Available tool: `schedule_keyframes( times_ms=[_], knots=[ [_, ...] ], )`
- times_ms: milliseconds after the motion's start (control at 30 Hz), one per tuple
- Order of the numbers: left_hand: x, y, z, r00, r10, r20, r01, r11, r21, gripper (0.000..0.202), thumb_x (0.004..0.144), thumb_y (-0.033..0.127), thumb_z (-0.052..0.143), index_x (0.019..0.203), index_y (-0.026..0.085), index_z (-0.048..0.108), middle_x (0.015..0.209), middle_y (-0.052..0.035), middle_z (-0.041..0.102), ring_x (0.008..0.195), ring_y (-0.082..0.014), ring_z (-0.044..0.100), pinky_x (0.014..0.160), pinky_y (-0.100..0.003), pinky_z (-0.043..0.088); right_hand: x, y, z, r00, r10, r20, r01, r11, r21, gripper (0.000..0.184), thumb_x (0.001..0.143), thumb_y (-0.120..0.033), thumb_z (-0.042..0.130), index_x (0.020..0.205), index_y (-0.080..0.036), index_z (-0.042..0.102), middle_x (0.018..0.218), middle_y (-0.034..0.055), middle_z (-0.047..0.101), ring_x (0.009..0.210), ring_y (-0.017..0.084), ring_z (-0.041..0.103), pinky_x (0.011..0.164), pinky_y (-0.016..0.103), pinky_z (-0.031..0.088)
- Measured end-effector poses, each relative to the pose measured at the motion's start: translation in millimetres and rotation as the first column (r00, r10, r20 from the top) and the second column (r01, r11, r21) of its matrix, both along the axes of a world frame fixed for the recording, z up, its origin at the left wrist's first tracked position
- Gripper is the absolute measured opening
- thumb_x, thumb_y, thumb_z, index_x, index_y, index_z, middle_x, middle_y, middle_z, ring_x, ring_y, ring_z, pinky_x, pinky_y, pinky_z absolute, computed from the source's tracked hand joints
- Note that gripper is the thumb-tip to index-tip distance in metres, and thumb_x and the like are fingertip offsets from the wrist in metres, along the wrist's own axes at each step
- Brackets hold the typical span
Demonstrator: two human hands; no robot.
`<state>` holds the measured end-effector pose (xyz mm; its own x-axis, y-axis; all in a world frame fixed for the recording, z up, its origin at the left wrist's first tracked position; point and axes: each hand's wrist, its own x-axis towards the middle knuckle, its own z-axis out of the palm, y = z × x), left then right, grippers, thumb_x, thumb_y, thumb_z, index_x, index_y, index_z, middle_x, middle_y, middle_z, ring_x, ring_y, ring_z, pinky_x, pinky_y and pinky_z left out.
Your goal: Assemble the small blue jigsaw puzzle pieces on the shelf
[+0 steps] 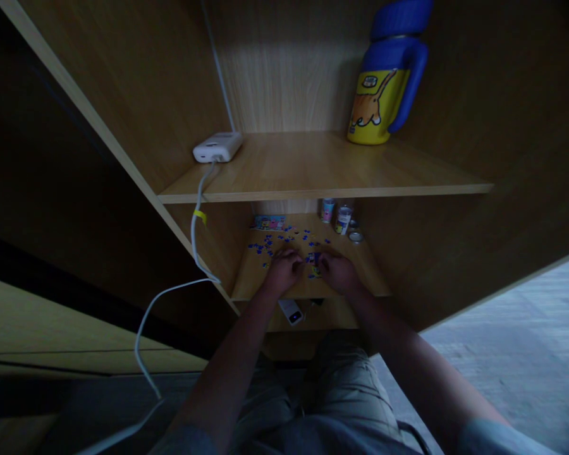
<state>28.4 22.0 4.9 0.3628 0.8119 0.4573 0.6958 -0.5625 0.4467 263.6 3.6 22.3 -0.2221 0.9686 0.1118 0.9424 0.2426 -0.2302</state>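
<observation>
Small blue jigsaw puzzle pieces (268,242) lie scattered over the lower shelf, most of them beyond and left of my hands. Between the hands sits a small cluster of puzzle pieces (314,258), blue with some yellow. My left hand (284,268) is closed, its fingers curled just left of the cluster; what it pinches, if anything, is too small to make out. At the cluster's right edge, my right hand (340,273) has its fingertips pinched together on a puzzle piece, partly hidden by the fingers. A colourful picture strip (269,222) lies at the back left.
Two printed cans (343,220) and round lids (355,237) stand at the back right. The upper shelf (308,167) overhangs, holding a white device (218,147) and a blue-yellow bottle (384,76). A white cable (194,246) hangs at left. Below lies a power bank (291,312).
</observation>
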Motion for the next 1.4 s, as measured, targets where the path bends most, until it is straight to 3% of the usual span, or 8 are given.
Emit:
schedule_keyframes(
  times_ms=[433,800,933,1100,1400],
  knots=[
    [4.3,-5.6,6.3,0.977,0.187,-0.098,-0.185,0.982,0.029,0.01,0.099,0.016,0.074,0.092,0.022,0.078,0.108,-0.0103,0.077,0.11,-0.0305,0.07,0.106,-0.047,0.056,0.7,1.1,-0.4,1.0,0.0,-0.007,0.0,1.0,-0.019,0.038,0.117,-0.043,0.043,0.123,-0.025,0.077,0.11,0.0082,0.086,0.093,0.023,0.078,0.082,0.032,0.049],
    [5.6,-12.4,9.8,0.995,0.026,-0.101,-0.018,0.997,0.076,0.014,0.102,0.015,0.07,0.103,0.024,0.08,0.119,-0.0089,0.078,0.117,-0.028,0.07,0.111,-0.047,0.055,-3.5,-7.8,7.1,0.999,-0.028,0.046,0.029,0.999,-0.013,0.041,0.117,-0.042,0.041,0.128,-0.024,0.077,0.107,0.0113,0.086,0.09,0.025,0.079,0.082,0.032,0.05],
    [5.5,-17.1,13.6,0.996,0.035,-0.078,-0.028,0.995,0.1,0.015,0.107,0.02,0.067,0.098,0.024,0.079,0.102,-0.0074,0.077,0.101,-0.0249,0.072,0.099,-0.041,0.057,-3.9,-7.5,4.0,0.999,-0.034,0.029,0.034,0.999,0.017,0.038,0.117,-0.04,0.045,0.123,-0.024,0.079,0.104,0.0108,0.086,0.089,0.025,0.08,0.08,0.032,0.05],
    [3.8,-27.5,13.3,0.987,-0.065,-0.149,0.081,0.991,0.106,0.043,0.115,0.034,0.059,0.077,0.023,0.075,0.075,-0.0051,0.072,0.076,-0.0196,0.07,0.085,-0.035,0.054,-3.7,-7.4,-3.1,0.998,-0.063,-0.001,0.063,0.998,0.023,0.039,0.117,-0.039,0.044,0.126,-0.022,0.078,0.1,0.0109,0.086,0.084,0.025,0.08,0.075,0.032,0.049],
    [8.2,-31.9,4.1,0.936,-0.094,-0.338,0.079,0.995,-0.059,0.045,0.112,0.035,0.059,0.075,0.021,0.08,0.072,-0.0063,0.079,0.065,-0.0198,0.069,0.07,-0.034,0.048,-1.6,-5.8,-6.5,0.996,-0.012,-0.086,0.016,0.999,0.048,0.035,0.115,-0.036,0.048,0.111,-0.022,0.08,0.097,0.0101,0.085,0.079,0.022,0.076,0.074,0.031,0.047]
  ],
)
